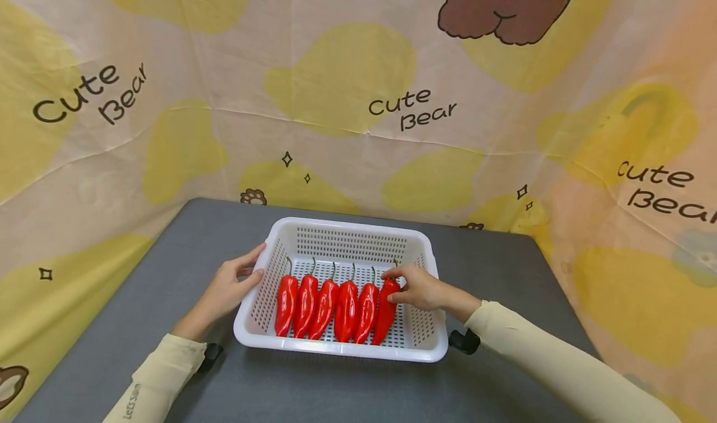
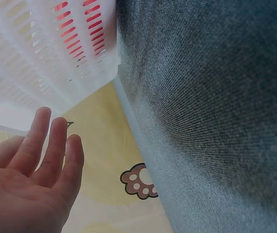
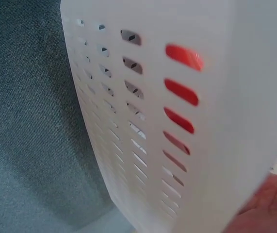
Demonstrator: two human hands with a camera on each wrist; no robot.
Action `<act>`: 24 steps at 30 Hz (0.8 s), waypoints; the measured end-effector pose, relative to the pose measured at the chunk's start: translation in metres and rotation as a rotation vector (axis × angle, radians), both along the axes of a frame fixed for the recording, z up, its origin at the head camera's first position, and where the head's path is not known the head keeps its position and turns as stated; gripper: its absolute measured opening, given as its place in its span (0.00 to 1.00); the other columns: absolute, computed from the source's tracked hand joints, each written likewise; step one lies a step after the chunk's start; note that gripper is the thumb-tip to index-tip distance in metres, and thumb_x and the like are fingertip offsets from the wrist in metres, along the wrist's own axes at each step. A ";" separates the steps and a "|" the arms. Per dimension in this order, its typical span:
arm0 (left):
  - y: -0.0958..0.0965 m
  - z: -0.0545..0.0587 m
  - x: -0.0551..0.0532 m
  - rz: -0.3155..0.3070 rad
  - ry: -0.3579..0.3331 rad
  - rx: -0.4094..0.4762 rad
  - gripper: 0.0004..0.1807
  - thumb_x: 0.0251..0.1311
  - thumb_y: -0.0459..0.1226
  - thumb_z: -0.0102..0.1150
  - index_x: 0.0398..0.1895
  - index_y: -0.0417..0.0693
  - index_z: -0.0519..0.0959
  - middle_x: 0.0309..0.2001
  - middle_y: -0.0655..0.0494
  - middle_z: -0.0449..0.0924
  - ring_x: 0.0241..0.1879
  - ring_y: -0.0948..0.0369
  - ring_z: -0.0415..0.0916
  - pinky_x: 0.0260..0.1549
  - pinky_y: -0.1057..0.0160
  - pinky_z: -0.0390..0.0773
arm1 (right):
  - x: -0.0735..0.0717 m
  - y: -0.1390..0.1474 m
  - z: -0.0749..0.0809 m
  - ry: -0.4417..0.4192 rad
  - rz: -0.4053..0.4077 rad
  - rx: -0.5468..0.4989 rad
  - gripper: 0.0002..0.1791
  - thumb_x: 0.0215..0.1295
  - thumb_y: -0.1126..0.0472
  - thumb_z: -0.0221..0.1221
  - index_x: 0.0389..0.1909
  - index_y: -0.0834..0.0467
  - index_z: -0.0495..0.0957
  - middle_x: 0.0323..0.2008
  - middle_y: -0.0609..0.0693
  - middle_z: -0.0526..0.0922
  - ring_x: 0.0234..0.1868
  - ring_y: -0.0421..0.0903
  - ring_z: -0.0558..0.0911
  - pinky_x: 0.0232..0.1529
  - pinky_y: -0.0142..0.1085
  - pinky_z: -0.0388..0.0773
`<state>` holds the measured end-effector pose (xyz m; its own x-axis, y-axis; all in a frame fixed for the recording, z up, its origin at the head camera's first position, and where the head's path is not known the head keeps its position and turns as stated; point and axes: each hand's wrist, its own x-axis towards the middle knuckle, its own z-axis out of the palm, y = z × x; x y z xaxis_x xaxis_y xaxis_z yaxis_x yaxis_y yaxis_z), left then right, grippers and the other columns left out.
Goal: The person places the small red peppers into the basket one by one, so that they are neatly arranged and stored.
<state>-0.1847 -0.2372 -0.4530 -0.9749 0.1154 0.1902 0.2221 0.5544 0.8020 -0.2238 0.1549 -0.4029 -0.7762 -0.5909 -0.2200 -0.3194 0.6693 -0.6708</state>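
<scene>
A white plastic basket [image 1: 336,351] with slotted walls holds several glossy red chili peppers [image 1: 347,311], lying side by side with green stems toward the far wall. My right hand [image 1: 420,289] reaches over the right rim. Its thumb and fingers pinch the upper part of the rightmost red chili pepper [image 1: 384,317]. At the left rim is my left hand [image 1: 226,286], its fingertips right at the basket's edge. In the left wrist view its fingers [image 2: 56,150] are loosely extended beside the slotted wall. The right wrist view is mostly filled by the basket's outer wall [image 3: 211,121], red showing through slots.
The basket stands on a grey table [image 1: 482,267]. Behind and beside the table hangs a patterned cloth [image 1: 336,81] with yellow patches and bear drawings. Dark bands [image 1: 465,341] sit at both wrists over cream sleeves.
</scene>
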 end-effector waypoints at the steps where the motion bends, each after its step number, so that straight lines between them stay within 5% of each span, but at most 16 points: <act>1: 0.000 0.000 0.000 0.001 0.001 -0.001 0.33 0.69 0.34 0.57 0.76 0.41 0.63 0.64 0.29 0.74 0.51 0.35 0.81 0.32 0.56 0.89 | 0.000 0.000 0.000 -0.003 0.009 0.008 0.27 0.64 0.65 0.66 0.62 0.70 0.75 0.61 0.68 0.79 0.40 0.50 0.86 0.47 0.45 0.87; 8: 0.000 -0.001 -0.001 0.006 -0.001 -0.008 0.33 0.69 0.34 0.56 0.76 0.41 0.63 0.65 0.29 0.74 0.51 0.34 0.81 0.32 0.56 0.89 | -0.001 0.002 0.001 -0.052 0.029 0.031 0.31 0.64 0.61 0.66 0.66 0.67 0.73 0.64 0.66 0.76 0.53 0.58 0.85 0.52 0.51 0.85; 24: -0.004 -0.004 -0.004 -0.037 0.031 0.032 0.31 0.69 0.31 0.56 0.75 0.37 0.64 0.64 0.28 0.74 0.49 0.36 0.82 0.31 0.58 0.88 | 0.001 0.004 0.008 -0.078 0.037 0.063 0.34 0.63 0.56 0.67 0.68 0.63 0.71 0.66 0.65 0.74 0.57 0.59 0.80 0.52 0.53 0.85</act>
